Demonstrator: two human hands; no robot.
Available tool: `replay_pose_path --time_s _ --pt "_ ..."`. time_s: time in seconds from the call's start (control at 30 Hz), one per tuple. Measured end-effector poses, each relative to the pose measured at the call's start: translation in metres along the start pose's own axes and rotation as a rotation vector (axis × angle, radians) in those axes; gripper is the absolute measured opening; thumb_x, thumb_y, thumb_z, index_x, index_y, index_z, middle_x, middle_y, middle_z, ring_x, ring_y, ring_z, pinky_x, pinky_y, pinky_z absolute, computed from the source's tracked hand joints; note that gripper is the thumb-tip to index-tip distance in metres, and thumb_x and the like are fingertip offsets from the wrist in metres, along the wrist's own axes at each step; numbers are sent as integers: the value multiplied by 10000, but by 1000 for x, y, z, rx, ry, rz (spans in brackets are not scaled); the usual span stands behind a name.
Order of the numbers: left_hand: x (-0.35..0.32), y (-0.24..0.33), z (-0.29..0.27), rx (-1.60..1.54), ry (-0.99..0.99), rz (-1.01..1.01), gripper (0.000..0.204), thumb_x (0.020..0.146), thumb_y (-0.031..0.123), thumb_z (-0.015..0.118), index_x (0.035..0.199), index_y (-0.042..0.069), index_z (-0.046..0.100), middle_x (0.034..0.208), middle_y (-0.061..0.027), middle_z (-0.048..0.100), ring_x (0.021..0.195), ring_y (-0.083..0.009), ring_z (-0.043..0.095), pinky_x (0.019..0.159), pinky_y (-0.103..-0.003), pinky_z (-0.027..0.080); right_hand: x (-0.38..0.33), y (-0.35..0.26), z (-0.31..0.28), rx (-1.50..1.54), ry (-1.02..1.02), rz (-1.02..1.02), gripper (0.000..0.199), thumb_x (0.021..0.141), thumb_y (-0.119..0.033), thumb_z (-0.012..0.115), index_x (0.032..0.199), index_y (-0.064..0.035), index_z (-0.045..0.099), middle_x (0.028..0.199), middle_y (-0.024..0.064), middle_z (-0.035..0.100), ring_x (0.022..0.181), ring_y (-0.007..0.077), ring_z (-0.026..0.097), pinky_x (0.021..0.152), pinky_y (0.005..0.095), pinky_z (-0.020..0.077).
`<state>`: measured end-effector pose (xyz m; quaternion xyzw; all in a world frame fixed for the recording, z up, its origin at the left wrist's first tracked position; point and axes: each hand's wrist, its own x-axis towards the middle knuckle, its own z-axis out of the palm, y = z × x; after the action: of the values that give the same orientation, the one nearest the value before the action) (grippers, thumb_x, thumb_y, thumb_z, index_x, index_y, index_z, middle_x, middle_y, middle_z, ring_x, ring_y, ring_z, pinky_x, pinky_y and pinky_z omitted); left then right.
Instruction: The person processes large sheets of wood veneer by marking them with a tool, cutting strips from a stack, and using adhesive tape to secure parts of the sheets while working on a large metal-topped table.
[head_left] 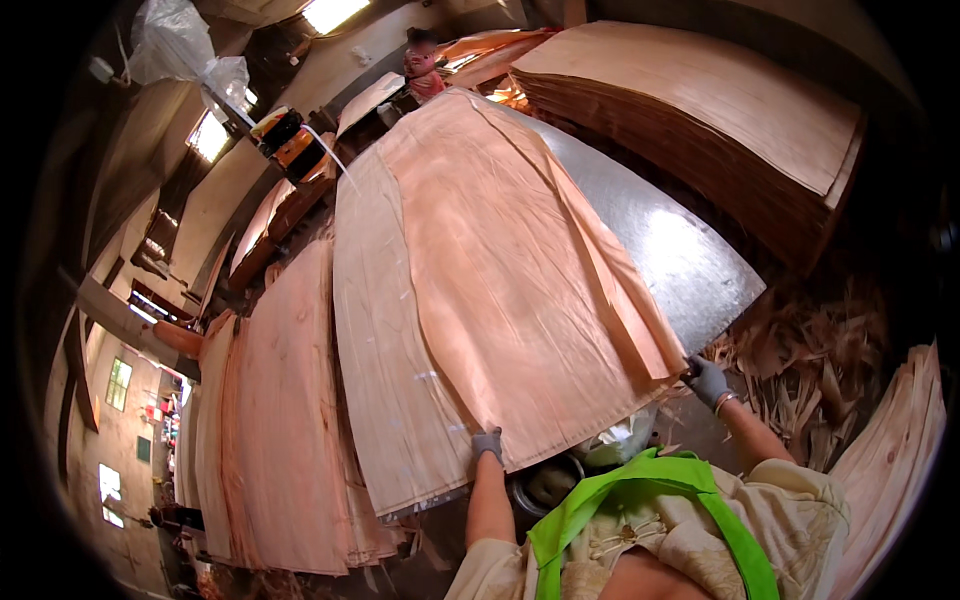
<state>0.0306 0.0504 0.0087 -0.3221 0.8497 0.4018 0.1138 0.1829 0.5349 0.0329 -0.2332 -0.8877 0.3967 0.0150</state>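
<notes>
A large, thin reddish wood veneer sheet (500, 270) stretches away from me over a metal-topped table (690, 255). Its right side is folded or rippled along its length. Under its left side lies a paler veneer sheet (372, 330) with a few whitish marks. My left hand (487, 443), in a grey glove, grips the reddish sheet at its near left corner. At the near right corner my right hand (707, 380), also gloved, is closed on the same sheet's edge. The sheet partly hides the fingers of both hands.
Stacked veneer (290, 400) stands to the left, and a taller veneer stack (690, 110) at the far right. Veneer scraps (815, 350) litter the floor on the right. Another person (424, 72) is beyond the table's far end. An orange-black device (292, 145) hangs at the left.
</notes>
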Motion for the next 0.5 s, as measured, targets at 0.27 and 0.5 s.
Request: replay_pose_path --time_s 0.27,0.5 --pt "2 -3 -3 131 -123 214 455 789 198 697 1124 -74 552 882 -146 631 735 -225 568 663 -361 471 36 8 -35 642 -190 233 369 787 -194 636 1100 -15 558 771 46 585 466 114 489 442 265 434" --pt "0 2 -3 172 165 350 449 800 187 663 1147 -67 532 1076 -191 603 951 -261 575 815 -340 459 68 20 -9 47 165 125 405 737 -365 672 884 10 635 768 248 621 723 368 627 643 413 492"
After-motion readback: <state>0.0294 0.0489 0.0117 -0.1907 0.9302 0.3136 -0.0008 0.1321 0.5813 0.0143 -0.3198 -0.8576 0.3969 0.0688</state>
